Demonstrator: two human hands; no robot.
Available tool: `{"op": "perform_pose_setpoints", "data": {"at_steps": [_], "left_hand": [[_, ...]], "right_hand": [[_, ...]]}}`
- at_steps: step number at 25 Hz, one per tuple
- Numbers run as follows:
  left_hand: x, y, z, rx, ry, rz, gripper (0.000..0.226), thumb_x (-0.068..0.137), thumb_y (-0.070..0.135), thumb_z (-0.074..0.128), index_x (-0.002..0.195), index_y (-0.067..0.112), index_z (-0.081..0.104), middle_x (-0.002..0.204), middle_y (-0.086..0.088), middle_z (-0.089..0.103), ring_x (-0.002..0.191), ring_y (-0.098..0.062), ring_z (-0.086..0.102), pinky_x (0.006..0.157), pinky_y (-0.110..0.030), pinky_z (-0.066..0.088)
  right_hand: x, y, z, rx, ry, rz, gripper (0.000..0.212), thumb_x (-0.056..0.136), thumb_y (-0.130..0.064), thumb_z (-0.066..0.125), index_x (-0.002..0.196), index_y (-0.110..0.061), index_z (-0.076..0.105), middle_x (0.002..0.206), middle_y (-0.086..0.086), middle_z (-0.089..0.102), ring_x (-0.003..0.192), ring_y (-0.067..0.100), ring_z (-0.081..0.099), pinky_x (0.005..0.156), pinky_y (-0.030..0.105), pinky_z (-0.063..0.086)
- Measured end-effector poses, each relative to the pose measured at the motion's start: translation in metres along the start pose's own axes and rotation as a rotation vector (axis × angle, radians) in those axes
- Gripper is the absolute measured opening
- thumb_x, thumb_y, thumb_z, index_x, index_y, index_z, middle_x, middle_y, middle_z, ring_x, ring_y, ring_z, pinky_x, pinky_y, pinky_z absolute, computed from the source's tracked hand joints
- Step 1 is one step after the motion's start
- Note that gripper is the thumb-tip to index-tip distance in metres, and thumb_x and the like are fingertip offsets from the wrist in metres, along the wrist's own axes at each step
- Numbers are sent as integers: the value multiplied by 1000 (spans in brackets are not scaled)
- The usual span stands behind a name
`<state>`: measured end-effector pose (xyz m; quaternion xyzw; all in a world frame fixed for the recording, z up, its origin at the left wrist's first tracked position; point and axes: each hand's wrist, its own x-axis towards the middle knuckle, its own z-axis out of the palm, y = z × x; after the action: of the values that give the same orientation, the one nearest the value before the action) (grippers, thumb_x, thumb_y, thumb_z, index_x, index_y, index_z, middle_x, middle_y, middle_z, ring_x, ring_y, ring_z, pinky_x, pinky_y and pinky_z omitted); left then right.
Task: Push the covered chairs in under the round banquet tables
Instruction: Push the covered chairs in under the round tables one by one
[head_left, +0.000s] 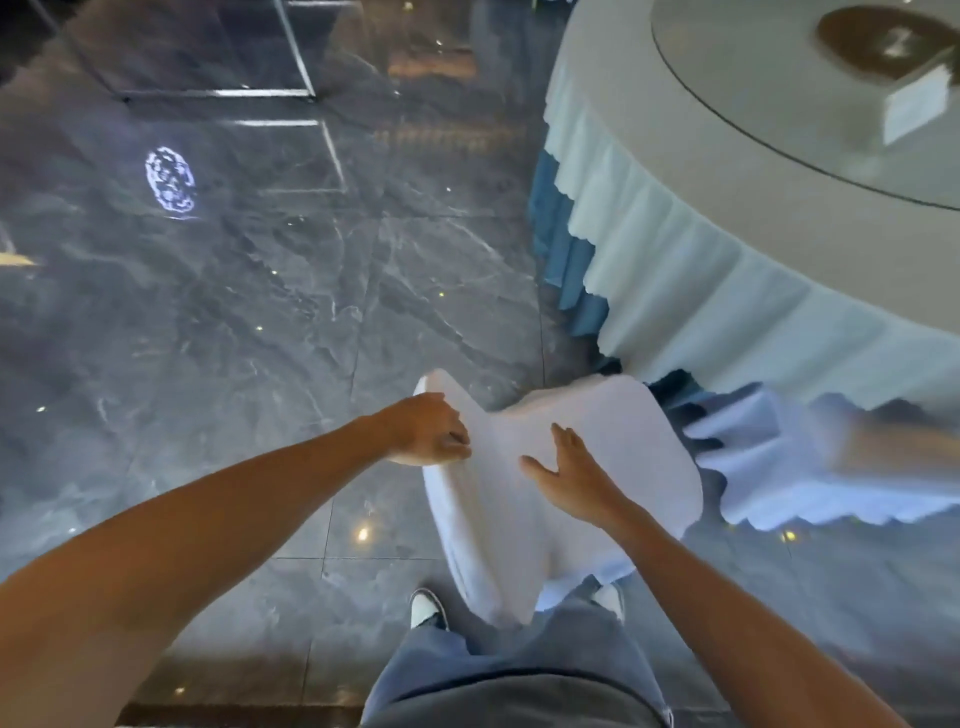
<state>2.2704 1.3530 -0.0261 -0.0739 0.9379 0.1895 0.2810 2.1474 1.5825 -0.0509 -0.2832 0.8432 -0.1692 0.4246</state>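
Down at the centre, the left hand (428, 431) curls its fingers onto the left edge of the white covered chair (561, 499) at about nine o'clock, while the right hand (569, 475) lies flat, fingers spread, on the chair's back. Up at two o'clock stands the round banquet table (675, 171) (pale blue skirt), near the chair.

chair cover (587, 441): matt cloth | floor (260, 312): glossy marble | tablecloth (701, 291): cloth

Left hand (428, 431) grips the white covered chair (561, 467) back's left edge; right hand (574, 480) rests flat on it, near the draped round counter (675, 291).
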Motion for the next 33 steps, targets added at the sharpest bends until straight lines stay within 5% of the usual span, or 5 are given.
{"op": "perform_pose_setpoints", "data": {"at_steps": [7,17,24,28,33], "left_hand": [[-14,-23,-6,190,-88,260,69,81,66,58,142,35,48,149,10,43,143,-11,26,121,-39,12],[33,-19,-3,521,44,364,41,87,36,59,128,41,62,132,17,61,135,-12,41,115,-46,10],[78,30,-16,482,20,360,42,73,35,44,105,32,71,103,9,72,100,-17,65,88,-36,47],[116,93,-36,535,18,273,16,79,31,48,83,23,61,84,5,66,74,-18,58,52,-29,26],[178,196,-47,434,49,211,9,83,31,55,84,26,62,90,1,71,83,-24,64,65,-29,32]], "right_hand": [[-57,-39,73,146,-222,0,96,71,-76,64,147,-28,33,141,-8,48,124,17,50,103,32,38],[-39,-42,118,-18,242,68,54,78,-32,67,128,-25,46,105,-1,69,91,26,68,84,37,57],[-34,13,48,-154,204,39,52,79,-28,64,127,-28,46,105,0,70,92,28,67,88,41,55],[-28,68,-21,-196,210,33,56,80,-23,62,134,-30,48,107,2,70,95,29,65,86,39,53],[-23,164,-127,-246,207,34,56,83,-17,59,137,-29,52,118,6,68,106,31,64,90,39,51]]}}
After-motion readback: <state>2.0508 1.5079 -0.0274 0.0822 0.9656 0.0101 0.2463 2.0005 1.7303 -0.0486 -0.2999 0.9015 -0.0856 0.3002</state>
